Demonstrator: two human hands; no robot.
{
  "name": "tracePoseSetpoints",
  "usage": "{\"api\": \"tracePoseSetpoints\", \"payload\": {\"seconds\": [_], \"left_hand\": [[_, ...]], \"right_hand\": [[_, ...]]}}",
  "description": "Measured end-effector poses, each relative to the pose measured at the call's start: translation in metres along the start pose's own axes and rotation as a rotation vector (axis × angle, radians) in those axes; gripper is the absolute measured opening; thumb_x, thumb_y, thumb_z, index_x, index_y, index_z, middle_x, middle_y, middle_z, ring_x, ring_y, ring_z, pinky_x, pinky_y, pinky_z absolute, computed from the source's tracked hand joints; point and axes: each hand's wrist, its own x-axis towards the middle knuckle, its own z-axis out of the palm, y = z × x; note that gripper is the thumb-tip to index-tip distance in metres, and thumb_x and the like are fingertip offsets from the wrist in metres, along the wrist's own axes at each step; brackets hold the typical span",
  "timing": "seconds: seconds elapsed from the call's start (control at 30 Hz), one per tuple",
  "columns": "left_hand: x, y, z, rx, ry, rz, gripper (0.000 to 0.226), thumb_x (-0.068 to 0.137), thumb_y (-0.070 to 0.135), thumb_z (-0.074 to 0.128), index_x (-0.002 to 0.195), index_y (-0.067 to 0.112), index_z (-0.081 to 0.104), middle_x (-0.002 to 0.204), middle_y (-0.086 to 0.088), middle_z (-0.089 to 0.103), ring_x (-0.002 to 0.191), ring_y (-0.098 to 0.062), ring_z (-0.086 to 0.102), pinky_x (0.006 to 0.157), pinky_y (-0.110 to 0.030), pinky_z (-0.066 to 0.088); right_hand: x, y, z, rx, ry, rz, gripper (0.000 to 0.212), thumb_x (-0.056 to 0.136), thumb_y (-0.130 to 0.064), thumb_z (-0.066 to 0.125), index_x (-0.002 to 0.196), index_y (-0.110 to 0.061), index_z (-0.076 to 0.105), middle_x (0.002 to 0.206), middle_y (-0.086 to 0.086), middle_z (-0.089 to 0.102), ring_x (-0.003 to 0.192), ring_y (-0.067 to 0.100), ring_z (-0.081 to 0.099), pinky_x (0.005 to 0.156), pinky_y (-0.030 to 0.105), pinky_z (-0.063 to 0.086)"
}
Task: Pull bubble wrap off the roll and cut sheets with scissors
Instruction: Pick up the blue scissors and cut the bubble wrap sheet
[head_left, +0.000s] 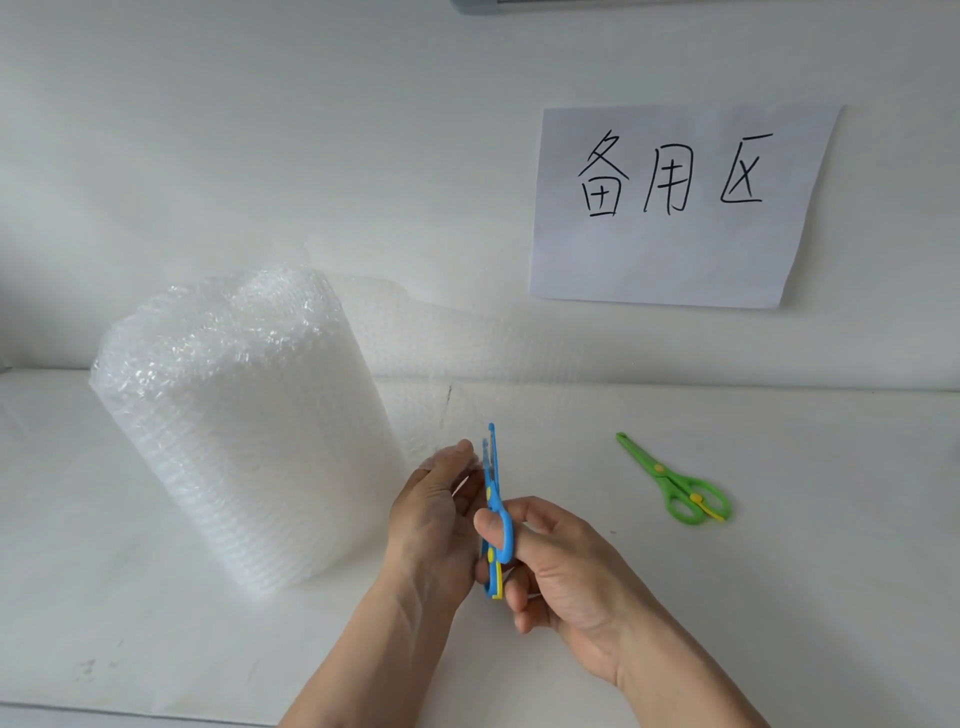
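A big roll of clear bubble wrap (244, 426) stands upright on the white table at the left. A loose sheet (457, 353) runs off it to the right and stands in front of the wall. My right hand (566, 566) holds blue scissors (493, 499) with the thumb through a handle ring, blades pointing up at the sheet's lower edge. My left hand (436, 514) is just left of the blades, and its fingers pinch the edge of the sheet there.
Green scissors (675, 480) lie shut on the table to the right. A white paper sign (675, 208) with handwritten characters is stuck on the wall above them. The white table (779, 571) runs to the wall behind.
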Motion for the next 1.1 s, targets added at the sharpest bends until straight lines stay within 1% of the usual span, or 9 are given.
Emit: {"api": "tracePoseSetpoints", "payload": {"seconds": [0.13, 0.27, 0.43, 0.63, 0.77, 0.87, 0.97, 1.03, 1.1], "left_hand": [[-0.003, 0.002, 0.0, 0.031, -0.018, -0.054, 0.026, 0.08, 0.024, 0.075, 0.099, 0.01, 0.064, 0.095, -0.01, 0.064, 0.079, -0.026, 0.061, 0.054, -0.032, 0.05], [-0.008, 0.002, 0.002, 0.03, -0.05, -0.072, 0.024, 0.087, 0.023, 0.069, 0.103, 0.008, 0.06, 0.084, -0.012, 0.062, 0.054, -0.025, 0.058, 0.04, -0.027, 0.046], [-0.009, 0.001, 0.002, 0.056, -0.054, -0.047, 0.027, 0.088, 0.026, 0.067, 0.108, 0.009, 0.059, 0.079, -0.01, 0.064, 0.045, -0.024, 0.055, 0.037, -0.023, 0.041], [-0.01, -0.001, 0.005, 0.051, -0.035, -0.042, 0.048, 0.089, 0.027, 0.066, 0.127, -0.001, 0.056, 0.08, -0.01, 0.068, 0.049, -0.023, 0.058, 0.034, -0.023, 0.042], [-0.01, -0.002, 0.004, 0.07, -0.029, -0.041, 0.05, 0.089, 0.028, 0.066, 0.127, -0.003, 0.054, 0.075, -0.011, 0.064, 0.042, -0.023, 0.053, 0.033, -0.021, 0.039], [-0.014, -0.001, 0.006, 0.052, -0.034, -0.031, 0.044, 0.09, 0.026, 0.065, 0.123, -0.001, 0.056, 0.075, -0.01, 0.068, 0.046, -0.023, 0.058, 0.034, -0.023, 0.041], [-0.017, 0.0, 0.009, 0.001, -0.045, -0.004, 0.027, 0.091, 0.022, 0.064, 0.112, 0.007, 0.058, 0.08, -0.01, 0.073, 0.056, -0.02, 0.066, 0.047, -0.026, 0.051], [-0.017, 0.0, 0.009, 0.031, -0.044, -0.005, 0.027, 0.091, 0.024, 0.064, 0.111, 0.007, 0.058, 0.08, -0.009, 0.073, 0.053, -0.02, 0.065, 0.044, -0.025, 0.046], [-0.016, -0.001, 0.007, 0.076, -0.028, -0.012, 0.038, 0.091, 0.027, 0.064, 0.117, 0.001, 0.058, 0.077, -0.009, 0.072, 0.048, -0.023, 0.06, 0.037, -0.022, 0.04]], "right_hand": [[0.0, -0.002, 0.0, 0.018, -0.025, 0.008, 0.036, 0.074, -0.042, 0.076, 0.095, -0.014, 0.068, 0.073, 0.011, 0.067, 0.045, 0.012, 0.047, 0.041, 0.023, 0.042], [0.001, -0.002, 0.0, 0.046, -0.025, 0.006, 0.031, 0.076, -0.041, 0.075, 0.094, -0.016, 0.068, 0.072, 0.01, 0.067, 0.046, 0.012, 0.046, 0.042, 0.023, 0.042], [0.003, 0.0, 0.002, 0.064, -0.014, -0.001, 0.026, 0.077, -0.039, 0.075, 0.091, -0.018, 0.069, 0.069, 0.008, 0.066, 0.044, 0.011, 0.044, 0.041, 0.023, 0.04], [0.003, 0.0, 0.003, 0.086, -0.006, -0.005, 0.032, 0.074, -0.041, 0.076, 0.092, -0.015, 0.068, 0.069, 0.009, 0.064, 0.042, 0.01, 0.042, 0.04, 0.022, 0.039], [0.003, 0.0, 0.003, 0.088, 0.001, -0.012, 0.044, 0.063, -0.049, 0.077, 0.09, -0.015, 0.068, 0.069, 0.01, 0.065, 0.043, 0.01, 0.043, 0.04, 0.022, 0.04], [0.003, 0.002, 0.003, 0.088, 0.012, -0.009, 0.035, 0.07, -0.041, 0.078, 0.092, -0.015, 0.069, 0.065, 0.009, 0.063, 0.043, 0.01, 0.04, 0.04, 0.022, 0.038], [0.003, 0.003, 0.003, 0.091, 0.014, -0.01, 0.027, 0.077, -0.034, 0.076, 0.094, -0.014, 0.068, 0.063, 0.007, 0.061, 0.044, 0.01, 0.039, 0.041, 0.023, 0.037], [0.004, 0.003, 0.003, 0.086, 0.018, -0.007, 0.034, 0.074, -0.038, 0.077, 0.097, -0.014, 0.068, 0.065, 0.007, 0.062, 0.044, 0.01, 0.04, 0.041, 0.023, 0.038], [0.005, 0.002, 0.003, 0.083, 0.017, -0.007, 0.047, 0.064, -0.047, 0.078, 0.098, -0.014, 0.069, 0.067, 0.008, 0.063, 0.044, 0.01, 0.041, 0.042, 0.024, 0.039]]}}
